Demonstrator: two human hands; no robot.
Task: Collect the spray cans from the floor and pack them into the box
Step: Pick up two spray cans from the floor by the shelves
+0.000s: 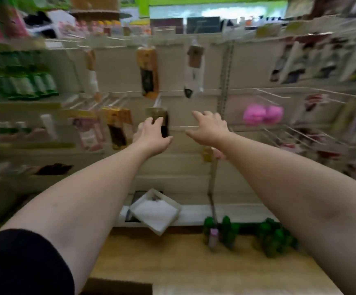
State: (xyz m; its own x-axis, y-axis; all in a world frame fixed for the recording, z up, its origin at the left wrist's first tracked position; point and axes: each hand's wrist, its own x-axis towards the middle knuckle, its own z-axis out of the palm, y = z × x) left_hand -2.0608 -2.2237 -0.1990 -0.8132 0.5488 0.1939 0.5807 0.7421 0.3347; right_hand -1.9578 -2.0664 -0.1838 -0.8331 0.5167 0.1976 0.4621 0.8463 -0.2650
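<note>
Down on the wooden floor (172, 262), far and to the right, stand the dark green spray cans (226, 229) in two loose clusters at the foot of the cream shop shelving (172, 167), well apart from both my hands. A thin upright stick with a pink base (213, 237) stands right in front of the left cluster. Left of the cans, a pale square shallow container (155, 211) leans tilted against the shelf base.

Both my bare arms reach far forward at shelf height. My left hand (153, 137) has its fingers loosely bent in front of a dark hanging packet (164, 126); the blur keeps me from telling whether they touch it. My right hand (209, 128) is spread, fingers apart, holding nothing. Pink fluffy puffs (262, 114) hang to its right, and green bottles (24, 81) fill the left shelves.
</note>
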